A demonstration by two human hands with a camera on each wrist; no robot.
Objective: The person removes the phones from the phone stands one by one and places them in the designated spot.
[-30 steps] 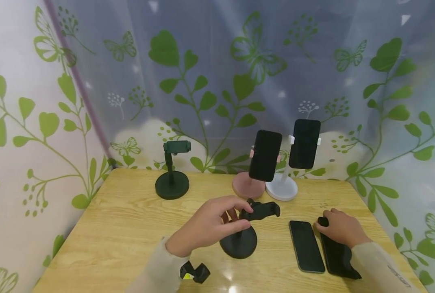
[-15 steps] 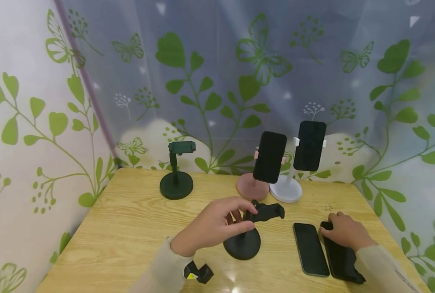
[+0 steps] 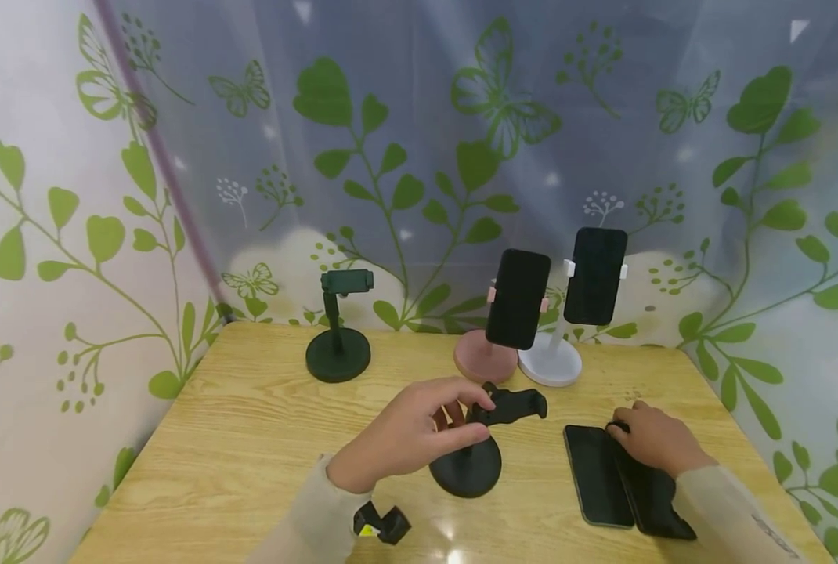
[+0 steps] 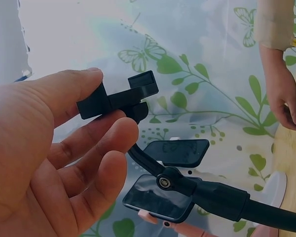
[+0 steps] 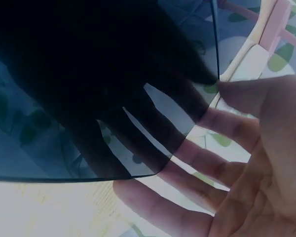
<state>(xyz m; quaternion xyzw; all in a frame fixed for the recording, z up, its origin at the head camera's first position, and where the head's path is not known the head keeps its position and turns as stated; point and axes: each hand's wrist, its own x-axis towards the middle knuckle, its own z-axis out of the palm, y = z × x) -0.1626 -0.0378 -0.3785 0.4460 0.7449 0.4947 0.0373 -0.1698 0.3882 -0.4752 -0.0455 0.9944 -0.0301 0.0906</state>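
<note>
My left hand [image 3: 415, 427] pinches one end of the clamp on a black phone stand [image 3: 514, 406], with thumb and fingers on either side. The stand's round base [image 3: 471, 479] rests upright on the table. In the left wrist view the clamp [image 4: 123, 98] juts past my fingertips, its jaws apart and nothing between them. On the right, my right hand [image 3: 653, 440] grips the upper end of a black phone [image 3: 650, 497] lying flat. The right wrist view has thumb and fingertips at the edges of its glossy screen [image 5: 113, 113]. A second phone [image 3: 598, 478] lies right beside it.
Behind stand a pink phone stand [image 3: 477, 356] and a white one [image 3: 551, 362], each bearing an upright phone. A dark green stand [image 3: 337, 356] with no phone is at back left. A printed curtain [image 3: 419, 180] backs the wooden table [image 3: 236, 454].
My right hand and its phone have shifted slightly left, closing the gap to the other phone. The left hand keeps its hold on the clamp. The head view has drifted a little.
</note>
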